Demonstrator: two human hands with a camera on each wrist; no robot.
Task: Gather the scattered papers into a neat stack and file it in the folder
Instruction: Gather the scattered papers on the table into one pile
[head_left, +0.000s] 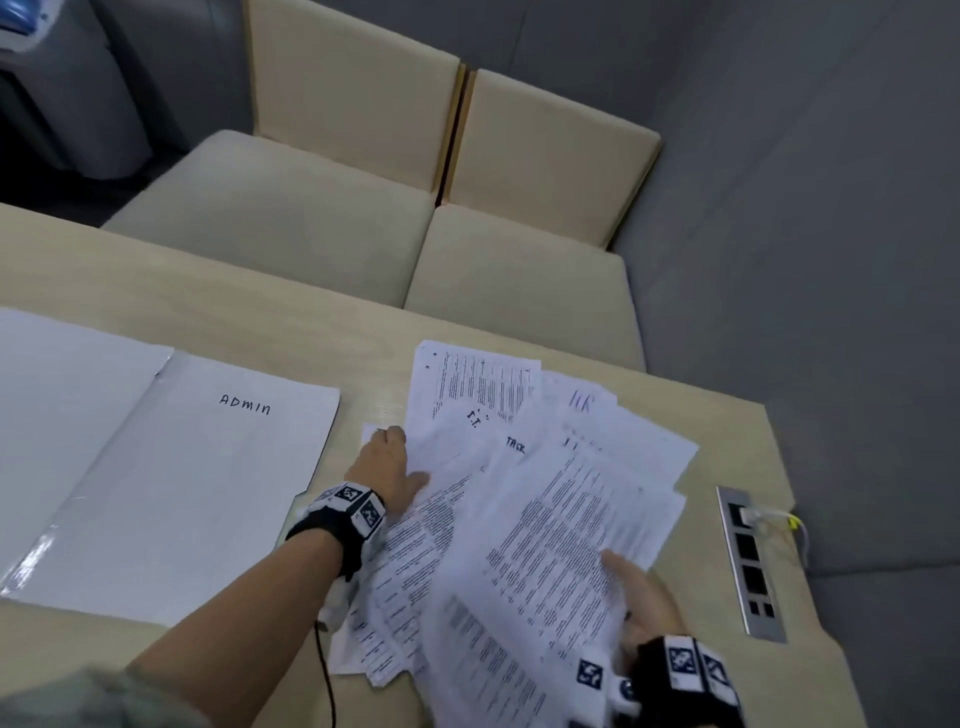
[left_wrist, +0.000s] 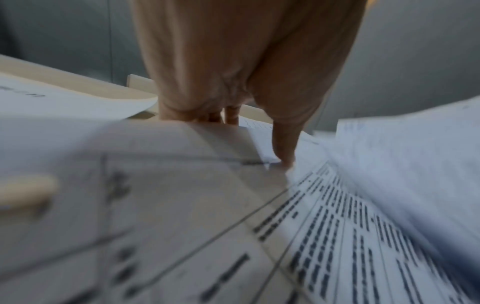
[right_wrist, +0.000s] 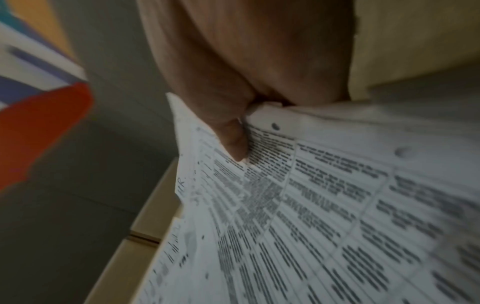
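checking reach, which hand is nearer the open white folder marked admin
Left. The left hand grips papers just beside the open white folder; the right hand grips sheets at the pile's far side.

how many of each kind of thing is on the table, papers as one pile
folder: 1, open, marked ADMIN
paper pile: 1, fanned and overlapping, sheets too mixed to count
hands: 2, left hand and right hand, both on the pile
socket panel: 1, set into the table
total: 5

Beige seats (head_left: 291, 208), socket strip (head_left: 750, 564)
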